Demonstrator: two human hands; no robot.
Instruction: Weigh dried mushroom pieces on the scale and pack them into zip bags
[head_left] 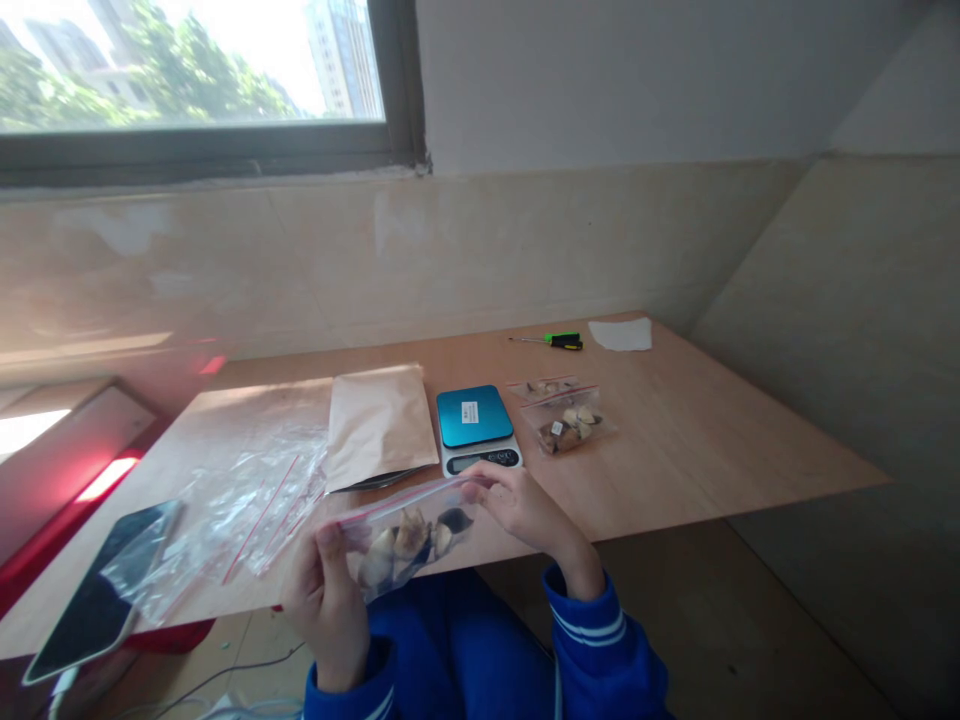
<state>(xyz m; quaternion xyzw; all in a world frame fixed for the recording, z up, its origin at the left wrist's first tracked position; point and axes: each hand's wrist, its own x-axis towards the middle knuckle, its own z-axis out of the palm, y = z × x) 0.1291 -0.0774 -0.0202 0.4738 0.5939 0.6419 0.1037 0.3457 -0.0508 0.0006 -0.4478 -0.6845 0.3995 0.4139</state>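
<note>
A clear zip bag (pixel 412 540) with several pale and dark dried pieces inside, perhaps sliced mushrooms, is stretched between my hands at the table's front edge. My left hand (pixel 328 590) pinches its left top corner between thumb and fingers. At the right end of the red-lined seal, my right hand (pixel 517 500) grips the bag with its fingers closed. Just behind the bag stands a digital scale (pixel 480 462) with a blue top plate (pixel 474 415), its display partly behind my right hand. To the scale's left lies a brown paper pouch (pixel 381 425).
Two filled zip bags (pixel 566 420) lie right of the scale. A screwdriver (pixel 559 340) and a white paper piece (pixel 621 334) are at the back. Clear plastic bags (pixel 240 500) overlap a phone (pixel 105 585) with a cable at the left edge.
</note>
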